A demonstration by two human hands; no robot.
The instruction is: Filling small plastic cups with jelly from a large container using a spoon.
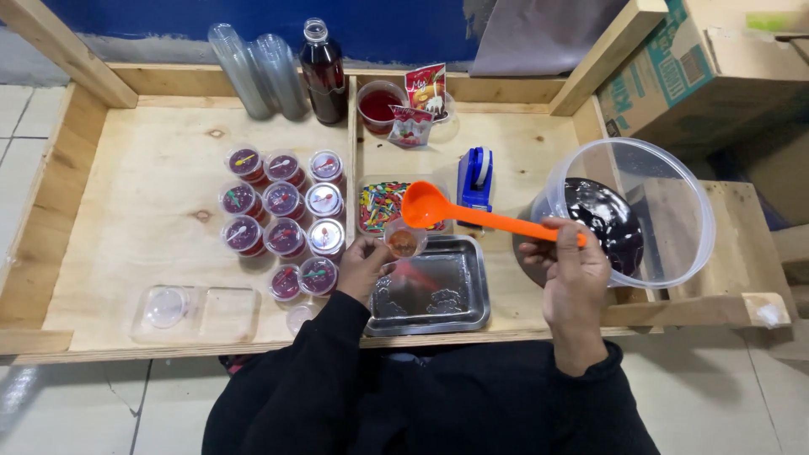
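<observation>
Holding small cup (404, 241) in our left hand (364, 268), over back edge of metal tray (430, 291) near table's front edge. Our right hand (573, 274) grips orange ladle (472, 215), scoop just above cup. Big clear bowl (640, 211) at right edge.

Eleven sealed jelly cups (284, 200) — one ladle (472, 215), one tray (431, 291), one bottle (323, 74)
</observation>
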